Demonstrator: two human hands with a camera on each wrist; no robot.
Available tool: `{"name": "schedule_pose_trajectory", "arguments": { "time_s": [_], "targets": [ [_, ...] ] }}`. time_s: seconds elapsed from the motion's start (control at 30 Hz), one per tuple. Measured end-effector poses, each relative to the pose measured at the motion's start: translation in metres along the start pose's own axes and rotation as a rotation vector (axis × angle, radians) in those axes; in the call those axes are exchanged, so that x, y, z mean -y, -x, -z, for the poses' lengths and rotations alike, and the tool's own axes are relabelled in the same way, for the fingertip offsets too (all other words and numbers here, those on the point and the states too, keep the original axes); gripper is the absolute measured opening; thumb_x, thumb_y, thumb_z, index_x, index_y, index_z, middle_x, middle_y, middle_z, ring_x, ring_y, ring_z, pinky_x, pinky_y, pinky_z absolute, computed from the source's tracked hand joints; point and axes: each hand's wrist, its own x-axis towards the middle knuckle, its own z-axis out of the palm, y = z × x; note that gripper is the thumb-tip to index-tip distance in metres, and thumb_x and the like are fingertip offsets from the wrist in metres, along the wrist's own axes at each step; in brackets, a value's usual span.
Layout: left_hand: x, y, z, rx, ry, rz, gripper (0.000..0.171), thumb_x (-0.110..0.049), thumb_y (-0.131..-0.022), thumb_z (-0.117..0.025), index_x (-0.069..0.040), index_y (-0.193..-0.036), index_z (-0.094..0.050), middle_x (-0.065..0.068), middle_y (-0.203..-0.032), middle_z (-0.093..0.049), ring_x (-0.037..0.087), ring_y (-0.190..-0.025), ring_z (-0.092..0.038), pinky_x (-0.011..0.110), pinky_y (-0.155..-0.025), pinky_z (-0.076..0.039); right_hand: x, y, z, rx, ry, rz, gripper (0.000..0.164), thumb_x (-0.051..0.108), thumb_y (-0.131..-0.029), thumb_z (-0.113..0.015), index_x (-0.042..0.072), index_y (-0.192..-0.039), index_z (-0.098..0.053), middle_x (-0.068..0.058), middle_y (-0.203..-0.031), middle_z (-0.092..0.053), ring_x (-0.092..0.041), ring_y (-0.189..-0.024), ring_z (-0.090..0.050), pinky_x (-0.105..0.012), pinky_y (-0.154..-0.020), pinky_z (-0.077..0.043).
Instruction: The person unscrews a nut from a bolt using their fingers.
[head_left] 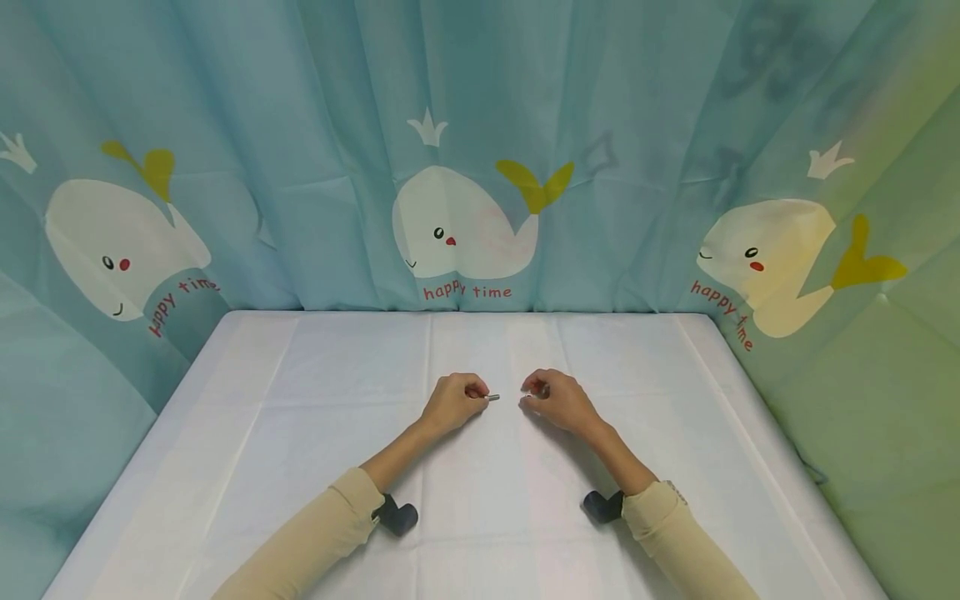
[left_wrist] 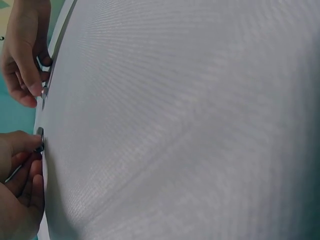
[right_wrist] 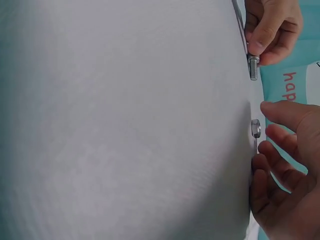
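My left hand (head_left: 452, 402) pinches a small metal bolt (right_wrist: 254, 70) between thumb and fingertips. Its threaded end sticks out to the right, toward the other hand. Facing it, a short gap away, is my right hand (head_left: 561, 402), thumb and index finger spread apart and the other fingers loosely bent. Right by these fingertips is a hex nut (right_wrist: 256, 128), close over the white tabletop; in the right wrist view the thumb tip stands clear of it. The left wrist view shows the nut (left_wrist: 44, 93) partly overlapped by the right fingers.
White cloth with fold creases covers the table (head_left: 315, 467). Blue-green curtains (head_left: 330, 233) printed with whales close in the back and both sides. Dark devices (head_left: 397, 517) are worn at both wrists, by the rolled beige sleeves (head_left: 315, 533).
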Motion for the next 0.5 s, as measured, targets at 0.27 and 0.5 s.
{"name": "schedule_pose_trajectory", "arguments": {
  "time_s": [0.27,0.5],
  "targets": [
    [-0.001,-0.001,-0.001,0.004,-0.006,0.002,0.007,0.0,-0.083,-0.074,-0.002,-0.09,-0.073,0.0,-0.079,-0.067,0.01,-0.073,-0.058,0.026,-0.068,-0.05,0.004,0.0,0.008,-0.013,-0.015,-0.006,0.011,0.017,-0.093,-0.071,0.009,-0.101,-0.072,0.0,-0.089,-0.063,-0.015,-0.077,-0.058,-0.033,-0.066,-0.049],
    [-0.002,-0.002,0.002,0.01,0.02,-0.007,0.012,-0.002,-0.085,-0.073,0.0,-0.097,-0.073,0.005,-0.09,-0.071,0.017,-0.082,-0.064,0.031,-0.075,-0.054,0.007,0.004,0.019,-0.023,-0.002,0.0,0.017,0.017,-0.096,-0.068,0.007,-0.109,-0.071,-0.007,-0.108,-0.066,-0.024,-0.094,-0.063,-0.041,-0.077,-0.053]
  ]
}}
